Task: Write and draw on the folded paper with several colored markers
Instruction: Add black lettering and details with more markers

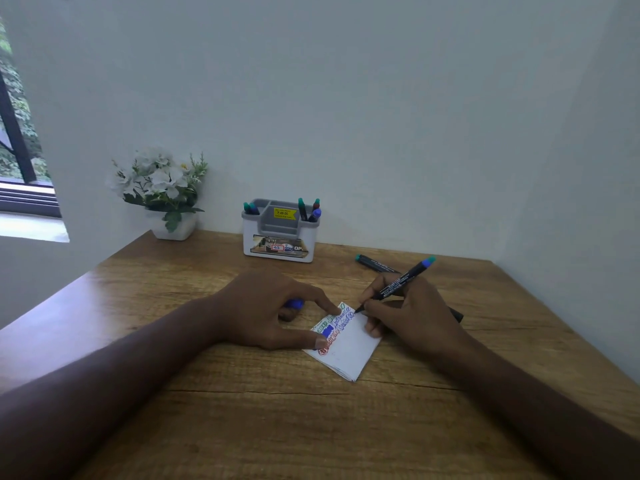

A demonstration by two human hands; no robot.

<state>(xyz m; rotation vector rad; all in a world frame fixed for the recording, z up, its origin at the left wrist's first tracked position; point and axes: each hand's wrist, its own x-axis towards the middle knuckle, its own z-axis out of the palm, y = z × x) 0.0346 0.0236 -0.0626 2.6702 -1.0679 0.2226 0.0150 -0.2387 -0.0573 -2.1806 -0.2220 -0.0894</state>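
Head view: right hand (408,313) grips black blue-capped marker (398,284), tip on folded white scribbled paper (346,344). Left hand (266,306) left of paper, finger and thumb straight, pinning its edge; blue cap (295,303) under palm, grip unclear.

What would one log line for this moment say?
right hand: grips marker, tip on paper | left hand: fingers press paper, blue cap beneath | holder: more markers

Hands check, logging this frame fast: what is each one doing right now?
Left hand: fingers pressing the folded paper, blue cap underneath it.
Right hand: gripping a marker, tip on the paper.
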